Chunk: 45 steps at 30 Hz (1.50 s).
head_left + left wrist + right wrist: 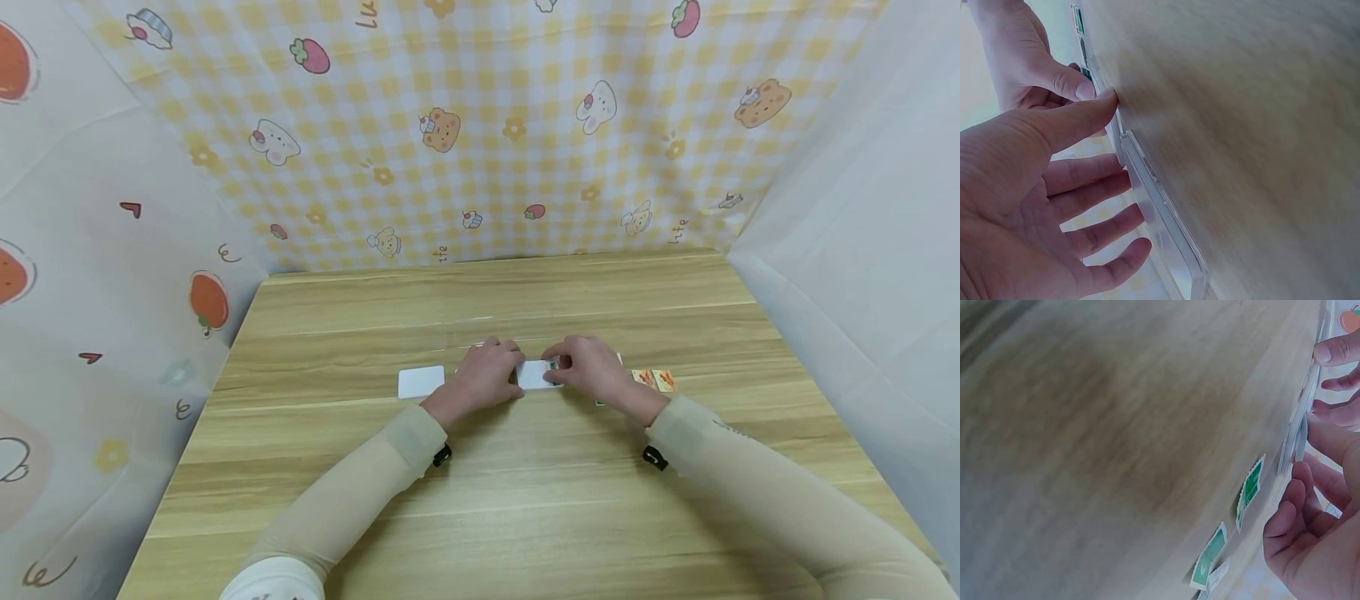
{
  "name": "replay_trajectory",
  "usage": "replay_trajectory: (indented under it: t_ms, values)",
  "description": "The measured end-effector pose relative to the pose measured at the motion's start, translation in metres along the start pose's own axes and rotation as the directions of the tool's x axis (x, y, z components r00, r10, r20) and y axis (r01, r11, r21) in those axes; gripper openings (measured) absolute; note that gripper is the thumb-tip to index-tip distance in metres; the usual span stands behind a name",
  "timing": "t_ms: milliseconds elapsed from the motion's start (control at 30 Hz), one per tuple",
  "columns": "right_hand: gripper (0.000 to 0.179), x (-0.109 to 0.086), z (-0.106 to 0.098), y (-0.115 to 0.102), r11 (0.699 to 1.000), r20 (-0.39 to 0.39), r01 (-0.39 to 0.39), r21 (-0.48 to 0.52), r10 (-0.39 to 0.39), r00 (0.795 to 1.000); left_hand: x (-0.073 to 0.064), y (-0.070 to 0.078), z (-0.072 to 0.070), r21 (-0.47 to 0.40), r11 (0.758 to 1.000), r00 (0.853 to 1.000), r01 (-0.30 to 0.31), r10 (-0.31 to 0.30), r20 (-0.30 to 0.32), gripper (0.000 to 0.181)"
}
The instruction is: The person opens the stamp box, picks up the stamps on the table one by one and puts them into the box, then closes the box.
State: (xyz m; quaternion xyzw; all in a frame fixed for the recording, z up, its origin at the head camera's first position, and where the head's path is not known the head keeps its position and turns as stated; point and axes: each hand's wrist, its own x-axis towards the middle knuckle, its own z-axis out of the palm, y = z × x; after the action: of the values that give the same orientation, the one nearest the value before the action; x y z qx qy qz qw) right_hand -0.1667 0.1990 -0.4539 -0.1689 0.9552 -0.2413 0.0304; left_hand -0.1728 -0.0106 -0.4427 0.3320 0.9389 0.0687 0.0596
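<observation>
Between the two hands a white card [531, 375] lies on the table. My left hand [483, 373] holds it at its left end, thumb [1088, 115] on the near edge and index finger at the far one. From the right, my right hand [590, 367] pinches a small stamp-like piece [554, 364] between thumb and fingertips, over the card's right end. Its face is mostly hidden by the fingers. Under the left hand's other fingers, a flat white piece with a clear rim [1169, 228] shows in the left wrist view.
Another white card [421, 382] lies left of the left hand. Faint clear plastic rectangles [474, 330] are behind the hands. To the right sit orange stamps [664, 381]; green-faced stamps [1250, 490] lie near the right hand. A patterned cloth [480, 167] hangs along the table's back edge.
</observation>
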Motion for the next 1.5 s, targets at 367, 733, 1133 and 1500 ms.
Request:
replay_trajectory:
  t_ms: [367, 733, 1133, 1500]
  values:
    - [0.027, 0.000, -0.001, -0.001, 1.000, 0.012, 0.007, -0.005, -0.007, 1.000, 0.000, -0.001, -0.001, -0.006, 1.000, 1.000, -0.005, 0.005, 0.000, 0.050]
    - [0.033, 0.001, -0.011, -0.005, 1.000, 0.045, 0.002, 0.024, -0.003, 0.999, 0.000, 0.001, -0.004, -0.007, 1.000, 1.000, -0.003, 0.003, 0.007, 0.049]
    - [0.034, 0.002, -0.033, -0.007, 0.999, 0.012, 0.007, 0.035, -0.007, 1.000, 0.000, 0.001, -0.003, -0.008, 1.000, 1.000, -0.002, 0.002, 0.000, 0.049]
    - [0.027, -0.008, -0.052, 0.006, 1.000, 0.003, 0.005, 0.021, -0.006, 1.000, -0.003, 0.001, -0.002, -0.023, 1.000, 1.000, 0.010, -0.010, -0.006, 0.053]
